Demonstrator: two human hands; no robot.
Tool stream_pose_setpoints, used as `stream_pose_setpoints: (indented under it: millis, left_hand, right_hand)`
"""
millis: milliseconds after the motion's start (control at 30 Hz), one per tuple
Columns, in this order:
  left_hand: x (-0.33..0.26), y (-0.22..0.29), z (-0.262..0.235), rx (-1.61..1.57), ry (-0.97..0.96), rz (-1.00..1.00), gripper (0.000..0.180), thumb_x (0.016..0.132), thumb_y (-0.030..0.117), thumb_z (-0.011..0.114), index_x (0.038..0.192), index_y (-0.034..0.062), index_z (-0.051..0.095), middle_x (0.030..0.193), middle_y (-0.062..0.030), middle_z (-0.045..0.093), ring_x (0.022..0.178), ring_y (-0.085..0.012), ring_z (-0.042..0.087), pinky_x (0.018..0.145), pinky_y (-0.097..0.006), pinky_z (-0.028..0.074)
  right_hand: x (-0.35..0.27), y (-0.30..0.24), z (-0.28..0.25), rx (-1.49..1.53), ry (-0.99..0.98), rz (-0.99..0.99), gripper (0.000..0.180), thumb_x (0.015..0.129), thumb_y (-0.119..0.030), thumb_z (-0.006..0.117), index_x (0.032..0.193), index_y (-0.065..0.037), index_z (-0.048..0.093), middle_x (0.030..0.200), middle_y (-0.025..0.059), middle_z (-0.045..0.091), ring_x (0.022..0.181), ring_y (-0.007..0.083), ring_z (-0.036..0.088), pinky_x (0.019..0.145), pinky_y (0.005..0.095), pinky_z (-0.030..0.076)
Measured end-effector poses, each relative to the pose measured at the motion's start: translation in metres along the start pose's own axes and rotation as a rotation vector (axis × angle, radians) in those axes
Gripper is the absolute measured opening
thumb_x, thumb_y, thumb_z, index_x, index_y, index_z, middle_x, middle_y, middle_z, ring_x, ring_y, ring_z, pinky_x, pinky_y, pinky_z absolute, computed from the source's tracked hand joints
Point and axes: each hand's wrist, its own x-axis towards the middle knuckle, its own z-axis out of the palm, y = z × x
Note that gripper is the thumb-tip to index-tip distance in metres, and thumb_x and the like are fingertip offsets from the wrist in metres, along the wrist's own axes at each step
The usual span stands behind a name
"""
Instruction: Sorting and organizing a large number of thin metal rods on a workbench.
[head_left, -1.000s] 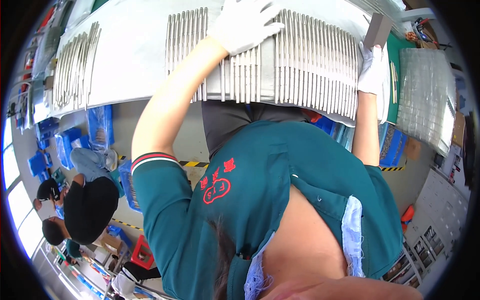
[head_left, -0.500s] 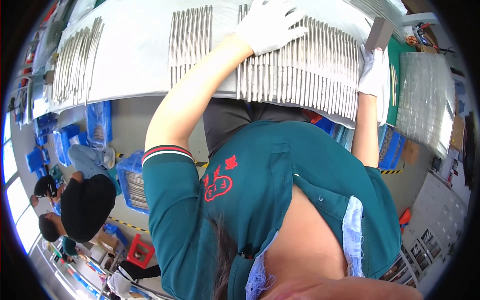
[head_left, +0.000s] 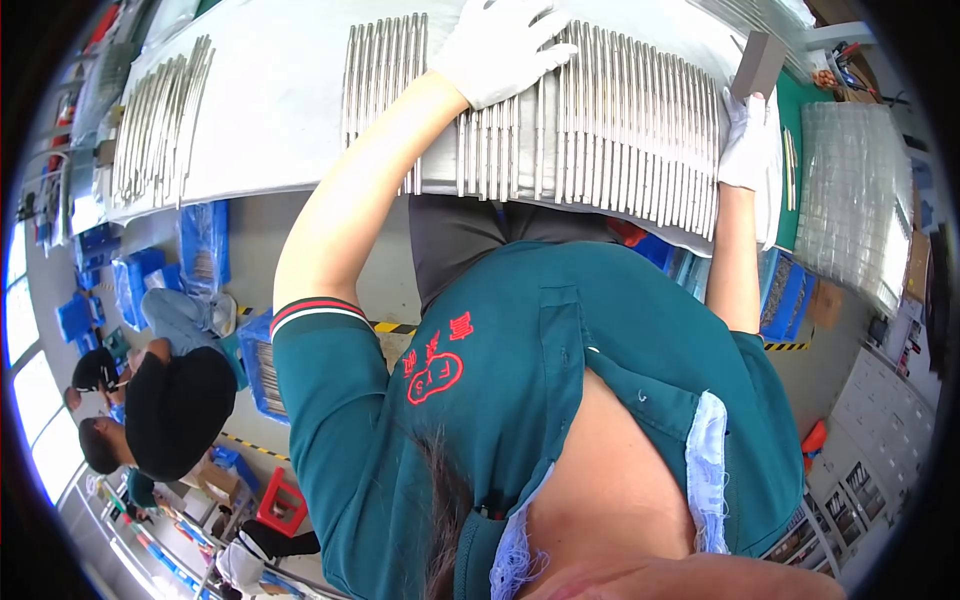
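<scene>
In a white glove, my left hand (head_left: 503, 50) lies palm down over thin metal rods, its fingers spread. Under and below it a small batch of rods (head_left: 488, 155) pokes out, and one single rod (head_left: 540, 140) stands slightly apart to its right. Further right lies a wide row of parallel metal rods (head_left: 640, 130). At that row's right end my gloved right hand (head_left: 748, 140) is closed around the lower end of a grey-brown rectangular block (head_left: 760, 66). The hand hides the block's lower end.
A narrower row of rods (head_left: 385, 80) lies left of my left hand, and a looser group (head_left: 163, 120) sits at the white-covered table's (head_left: 270, 100) left end. Clear plastic packing (head_left: 855, 200) stands at right. People (head_left: 180, 410) sit at lower left near blue crates (head_left: 203, 240).
My left hand has slid left, and the batch of rods beneath it has shifted left, away from the wide row. The right hand and block have stayed in place.
</scene>
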Motion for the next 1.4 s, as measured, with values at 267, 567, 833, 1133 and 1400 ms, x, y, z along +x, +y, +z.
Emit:
stream_pose_setpoints:
  millis: [267, 567, 833, 1133, 1400]
  left_hand:
    - [0.011, 0.012, 0.009, 0.007, 0.03, 0.034, 0.052, 0.095, 0.043, 0.042, 0.131, 0.0071, 0.051, 0.132, -0.0174, 0.051, 0.121, -0.0332, 0.048, 0.106, -0.05, 0.033]
    - [0.014, 0.007, 0.02, -0.158, 0.038, 0.051, 0.051, 0.094, 0.043, 0.044, 0.129, 0.0067, 0.052, 0.13, -0.0191, 0.051, 0.12, -0.0357, 0.048, 0.105, -0.05, 0.034]
    - [0.011, 0.012, -0.01, -0.248, -0.012, -0.07, 0.054, 0.095, 0.044, 0.045, 0.133, 0.0061, 0.05, 0.132, -0.0189, 0.052, 0.121, -0.036, 0.048, 0.102, -0.049, 0.037]
    - [-0.133, 0.047, -0.088, -0.715, 0.334, -0.576, 0.015, 0.09, 0.014, 0.059, 0.099, 0.0054, 0.068, 0.088, -0.0084, 0.066, 0.073, -0.0189, 0.062, 0.066, -0.028, 0.049]
    - [-0.174, 0.102, -0.009, -1.267, -0.208, -1.297, 0.038, 0.09, 0.042, 0.062, 0.09, 0.0045, 0.068, 0.064, -0.0037, 0.062, 0.055, -0.0097, 0.056, 0.057, -0.025, 0.046]
  right_hand:
    - [-0.003, -0.004, 0.005, -0.007, 0.006, 0.018, 0.051, 0.098, -0.024, 0.053, 0.138, 0.003, 0.039, 0.127, 0.0156, 0.052, 0.113, 0.0245, 0.054, 0.1, 0.0418, 0.045]
    - [-0.003, -0.003, 0.001, -0.022, 0.01, 0.032, 0.053, 0.098, -0.023, 0.053, 0.14, 0.004, 0.037, 0.129, 0.016, 0.051, 0.114, 0.0255, 0.054, 0.102, 0.0426, 0.044]
    - [-0.004, -0.006, 0.008, -0.011, 0.002, 0.044, 0.055, 0.098, -0.024, 0.053, 0.141, 0.004, 0.035, 0.132, 0.0172, 0.049, 0.117, 0.0271, 0.052, 0.104, 0.0436, 0.043]
    - [-0.01, -0.019, 0.003, -0.215, -0.004, -0.028, 0.057, 0.098, -0.023, 0.053, 0.146, -0.001, 0.031, 0.14, 0.016, 0.044, 0.121, 0.0258, 0.05, 0.107, 0.0392, 0.04]
    - [-0.073, -0.081, 0.076, -0.774, -0.803, -0.397, 0.06, 0.079, -0.023, 0.073, 0.135, -0.015, 0.054, 0.14, 0.015, 0.049, 0.125, 0.0309, 0.051, 0.104, 0.0376, 0.041]
